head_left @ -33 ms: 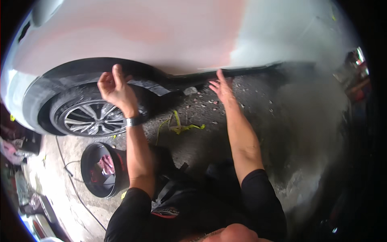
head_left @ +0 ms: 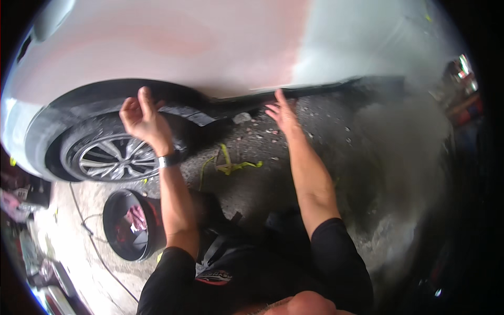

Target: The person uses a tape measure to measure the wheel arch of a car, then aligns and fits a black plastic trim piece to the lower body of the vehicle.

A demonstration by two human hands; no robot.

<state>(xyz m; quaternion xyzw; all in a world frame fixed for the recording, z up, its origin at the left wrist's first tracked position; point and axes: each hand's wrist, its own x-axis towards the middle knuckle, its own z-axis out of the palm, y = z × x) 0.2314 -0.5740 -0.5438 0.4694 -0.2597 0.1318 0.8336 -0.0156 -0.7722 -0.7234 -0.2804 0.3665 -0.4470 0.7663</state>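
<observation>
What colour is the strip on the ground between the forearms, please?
The strip is yellow-green, clearest in the head view.

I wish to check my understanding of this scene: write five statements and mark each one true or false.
1. The right hand is a closed fist. False: its fingers are extended.
2. A band is around the left wrist. True.
3. The wheel is off the car. False: it sits under the wheel arch.
4. A yellow strip lies on the ground. True.
5. The bucket is right of the strip. False: it is left of it.
</observation>
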